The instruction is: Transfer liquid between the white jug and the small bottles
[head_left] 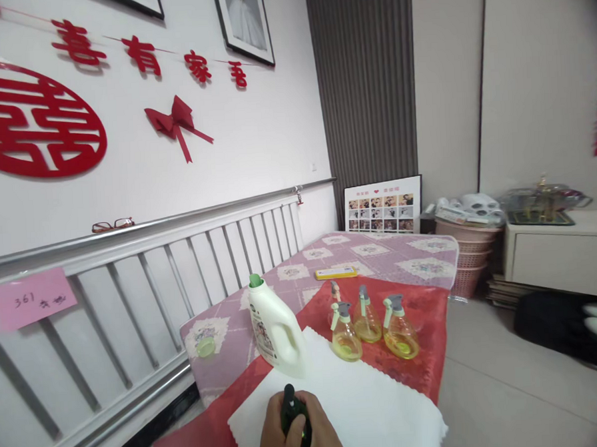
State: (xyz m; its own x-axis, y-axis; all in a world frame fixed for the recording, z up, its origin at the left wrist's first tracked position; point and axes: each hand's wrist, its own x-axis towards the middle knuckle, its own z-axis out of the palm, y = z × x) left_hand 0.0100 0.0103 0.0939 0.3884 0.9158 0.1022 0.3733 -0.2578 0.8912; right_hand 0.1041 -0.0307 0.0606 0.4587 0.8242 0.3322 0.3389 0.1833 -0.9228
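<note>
My right hand (302,433) is at the bottom centre, closed around a small dark green bottle (291,410) with a black tip. It holds the bottle upright over a white cloth (368,400) spread on a red cover (430,350). Just beyond stands a white detergent jug (274,328) with a green cap. To its right, three yellow-filled spray bottles (368,326) stand in a group. My left hand is out of sight.
A patterned purple cloth (380,256) covers the table's far end, with a yellow flat object (336,273) on it. A white railing (132,292) runs along the left wall. Pink baskets (467,248), a photo board (383,206) and a low white cabinet (560,250) stand at the back right.
</note>
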